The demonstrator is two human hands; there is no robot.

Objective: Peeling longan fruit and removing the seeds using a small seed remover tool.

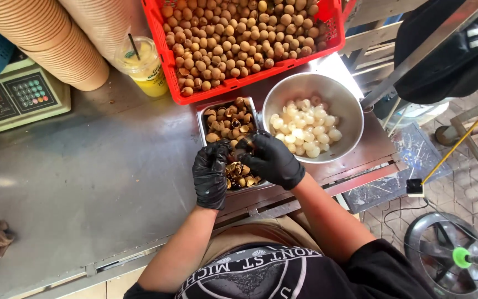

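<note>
What the black-gloved hands pinch between them is mostly hidden by the fingers: a small brown fruit point(243, 148), too covered to tell its long axis or which way it points, held just above the metal tray point(201, 117). The left hand point(211, 173) and the right hand point(272, 160) both curl closed around that fruit, fingertips meeting over the tray, which holds brown shells and sits on the steel bench point(84, 177). Right of the tray a round metal bowl point(349, 105) holds peeled white fruit, and farther off a red crate point(168, 61), cut off by the top edge, is full of unpeeled brown fruit.
</note>
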